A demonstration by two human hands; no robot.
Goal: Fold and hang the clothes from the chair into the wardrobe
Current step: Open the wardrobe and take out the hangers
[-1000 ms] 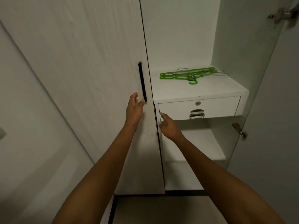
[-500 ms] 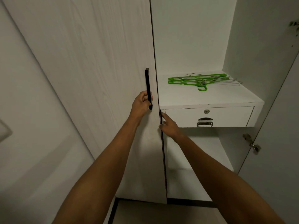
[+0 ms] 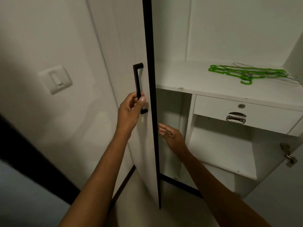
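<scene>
While the white wardrobe [image 3: 213, 38] is standing half open, the opening step is proceeding; no clothes or chair are showing. Its tall white left door with dark edge banding [image 3: 151, 95] is projecting edge-on toward the viewer. The left hand [image 3: 131, 110] is gripping the slim black bar handle [image 3: 138, 86], fingers closed around it. The right hand [image 3: 170, 133] is hovering empty and loosely open just beside the door edge. Green plastic hangers [image 3: 242, 73] are lying on the shelf [image 3: 188, 76]. Judged next: swing the door fully aside, keeping fingers clear of its edge.
</scene>
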